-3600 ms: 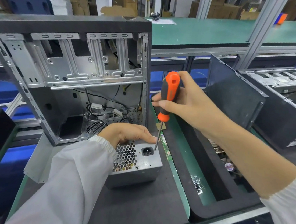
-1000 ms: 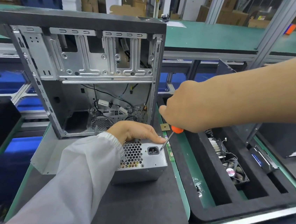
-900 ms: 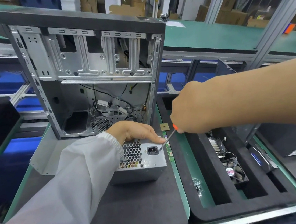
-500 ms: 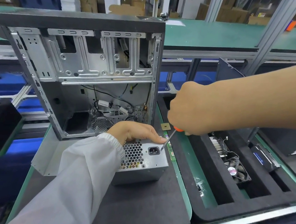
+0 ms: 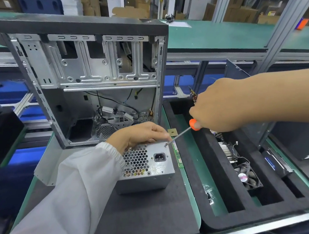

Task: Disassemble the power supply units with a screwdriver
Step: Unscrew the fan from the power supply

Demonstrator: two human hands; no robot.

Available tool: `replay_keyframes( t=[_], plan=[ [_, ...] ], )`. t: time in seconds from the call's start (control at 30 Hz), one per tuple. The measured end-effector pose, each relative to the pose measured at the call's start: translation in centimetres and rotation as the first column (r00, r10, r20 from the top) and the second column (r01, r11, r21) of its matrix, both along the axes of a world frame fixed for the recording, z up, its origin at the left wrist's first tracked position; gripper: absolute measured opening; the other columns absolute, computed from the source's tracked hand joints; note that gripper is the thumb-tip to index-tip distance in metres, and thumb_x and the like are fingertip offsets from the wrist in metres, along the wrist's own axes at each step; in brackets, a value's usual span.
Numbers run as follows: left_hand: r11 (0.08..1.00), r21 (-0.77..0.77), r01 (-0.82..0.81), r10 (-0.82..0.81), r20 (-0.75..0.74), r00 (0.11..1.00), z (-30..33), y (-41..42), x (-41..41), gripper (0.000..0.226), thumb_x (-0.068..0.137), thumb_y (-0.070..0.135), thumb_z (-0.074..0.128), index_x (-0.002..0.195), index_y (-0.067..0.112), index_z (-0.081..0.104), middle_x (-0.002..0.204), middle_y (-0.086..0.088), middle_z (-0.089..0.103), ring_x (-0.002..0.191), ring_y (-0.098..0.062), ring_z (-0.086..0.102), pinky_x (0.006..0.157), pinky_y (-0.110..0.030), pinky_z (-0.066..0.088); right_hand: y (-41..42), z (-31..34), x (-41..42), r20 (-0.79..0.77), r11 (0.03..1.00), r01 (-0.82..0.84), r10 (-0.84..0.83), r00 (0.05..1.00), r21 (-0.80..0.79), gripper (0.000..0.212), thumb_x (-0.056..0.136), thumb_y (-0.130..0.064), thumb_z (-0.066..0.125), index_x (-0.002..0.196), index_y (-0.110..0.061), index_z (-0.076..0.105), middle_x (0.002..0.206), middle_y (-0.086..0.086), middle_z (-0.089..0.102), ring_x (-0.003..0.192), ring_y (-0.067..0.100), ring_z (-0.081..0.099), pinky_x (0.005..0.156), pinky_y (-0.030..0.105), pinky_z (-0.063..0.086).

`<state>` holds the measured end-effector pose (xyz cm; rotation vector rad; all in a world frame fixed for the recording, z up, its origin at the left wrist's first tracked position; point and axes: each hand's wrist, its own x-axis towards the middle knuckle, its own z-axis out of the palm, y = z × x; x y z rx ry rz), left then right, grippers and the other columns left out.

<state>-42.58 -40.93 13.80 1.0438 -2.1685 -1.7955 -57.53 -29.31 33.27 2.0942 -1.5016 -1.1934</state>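
A silver power supply unit (image 5: pixel 152 170) lies on the dark foam mat, its honeycomb grille and black power socket facing up. My left hand (image 5: pixel 138 136) grips its far top edge, fingers curled over it. My right hand (image 5: pixel 221 108) grips an orange-handled screwdriver (image 5: pixel 181 133), most of the handle hidden in the fist. The shaft slants down to the left and its tip sits at the unit's upper right corner, beside my left fingertips.
An open computer case (image 5: pixel 81 78) stands upright just behind the unit, loose cables inside. To the right is a black foam tray (image 5: pixel 198 159) with a fan and heatsink (image 5: pixel 246 176) in one slot. A green memory stick (image 5: pixel 178 155) lies between mat and tray.
My right hand has swung from holding the screwdriver upright to tilting it, handle to the right. The tip stays at the unit's upper right corner. My left hand has kept its hold.
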Motion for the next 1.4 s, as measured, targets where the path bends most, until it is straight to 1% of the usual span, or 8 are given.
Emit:
replay_keyframes(
  t=[0.13, 0.27, 0.4, 0.6, 0.83, 1.0, 1.17, 1.4],
  plan=[
    [0.975, -0.125, -0.183, 0.177, -0.058, 0.982, 0.7, 0.4, 0.8, 0.055, 0.102, 0.052, 0.034, 0.097, 0.017, 0.076, 0.061, 0.008, 0.023, 0.052, -0.009, 0.025, 0.049, -0.017, 0.027, -0.3, -0.1, -1.1, 0.026, 0.998, 0.016, -0.018, 1.0, 0.063, 0.038, 0.104, -0.045, 0.02, 0.101, -0.016, 0.044, 0.084, 0.001, 0.049, 0.078, 0.026, 0.05, 0.069, 0.032, 0.038],
    [0.967, -0.106, -0.231, 0.23, -0.021, 0.973, 1.9, 1.4, 1.2, 0.076, 0.099, 0.063, 0.025, 0.073, 0.006, 0.068, 0.056, 0.008, 0.023, 0.048, -0.009, 0.023, 0.047, -0.018, 0.024, -0.9, -0.4, -2.1, 0.076, 0.999, 0.009, -0.012, 0.997, 0.044, 0.038, 0.103, -0.046, 0.016, 0.098, -0.017, 0.04, 0.076, -0.001, 0.042, 0.06, 0.014, 0.039, 0.062, 0.031, 0.035],
    [0.962, 0.011, -0.272, 0.271, -0.15, 0.951, 2.5, 2.5, 2.7, 0.054, 0.103, 0.049, 0.034, 0.061, 0.016, 0.041, 0.057, 0.003, 0.025, 0.048, -0.012, 0.019, 0.047, -0.021, 0.018, -1.5, -0.7, -2.2, 0.185, 0.999, 0.025, -0.033, 0.982, 0.041, 0.031, 0.103, -0.045, 0.014, 0.095, -0.022, 0.032, 0.076, -0.004, 0.04, 0.061, 0.009, 0.037, 0.058, 0.029, 0.033],
    [0.826, 0.177, -0.535, 0.563, -0.307, 0.767, 2.7, 4.5, 8.7, 0.04, 0.104, 0.03, 0.043, 0.067, 0.014, 0.047, 0.059, 0.004, 0.027, 0.05, -0.01, 0.023, 0.047, -0.021, 0.018, -2.6, -2.9, -1.5, 0.462, 0.999, 0.035, -0.035, 0.886, 0.008, 0.049, 0.099, -0.053, 0.02, 0.107, -0.016, 0.05, 0.074, -0.004, 0.048, 0.062, 0.006, 0.042, 0.052, 0.022, 0.029],
    [0.572, -0.039, -0.819, 0.82, 0.049, 0.57, -5.7, 12.8, 21.0, 0.031, 0.103, 0.004, 0.039, 0.078, 0.007, 0.058, 0.066, -0.002, 0.047, 0.049, -0.004, 0.042, 0.044, -0.013, 0.035, -2.8, -12.6, 0.1, 0.894, 0.96, 0.248, -0.222, 0.389, 0.13, 0.029, 0.096, -0.033, 0.052, 0.088, -0.008, 0.039, 0.077, 0.016, 0.062, 0.054, 0.023, 0.051, 0.054, 0.037, 0.042],
    [0.405, -0.114, -0.907, 0.914, 0.054, 0.402, -11.3, 15.9, 23.2, 0.029, 0.098, -0.009, 0.04, 0.082, 0.008, 0.057, 0.074, -0.004, 0.055, 0.062, -0.014, 0.048, 0.053, -0.016, 0.04, -4.3, -14.8, 2.3, 0.885, 0.98, 0.199, -0.104, 0.454, 0.013, 0.042, 0.083, -0.043, 0.069, 0.078, -0.021, 0.033, 0.082, 0.006, 0.047, 0.066, 0.02, 0.047, 0.06, 0.036, 0.038],
    [0.304, -0.256, -0.918, 0.926, -0.146, 0.348, -12.9, 17.4, 22.2, 0.031, 0.09, -0.017, 0.045, 0.09, 0.007, 0.065, 0.09, -0.004, 0.068, 0.084, -0.011, 0.063, 0.078, -0.01, 0.046, -4.6, -15.2, 3.2, 0.838, 0.962, 0.218, -0.255, 0.482, 0.167, 0.067, 0.063, -0.063, 0.074, 0.105, -0.016, 0.051, 0.07, -0.004, 0.052, 0.063, 0.012, 0.051, 0.054, 0.028, 0.037],
    [0.347, -0.002, -0.938, 0.903, -0.269, 0.335, -13.1, 17.9, 21.9, 0.033, 0.094, -0.003, 0.038, 0.09, 0.012, 0.068, 0.089, -0.002, 0.07, 0.091, -0.016, 0.064, 0.084, -0.017, 0.046, -1.9, -14.9, 3.5, 0.812, 0.965, 0.25, -0.209, 0.545, 0.081, 0.099, 0.037, -0.086, 0.054, 0.104, -0.014, 0.065, 0.075, 0.0, 0.061, 0.065, 0.016, 0.059, 0.055, 0.031, 0.043]
  ],
)
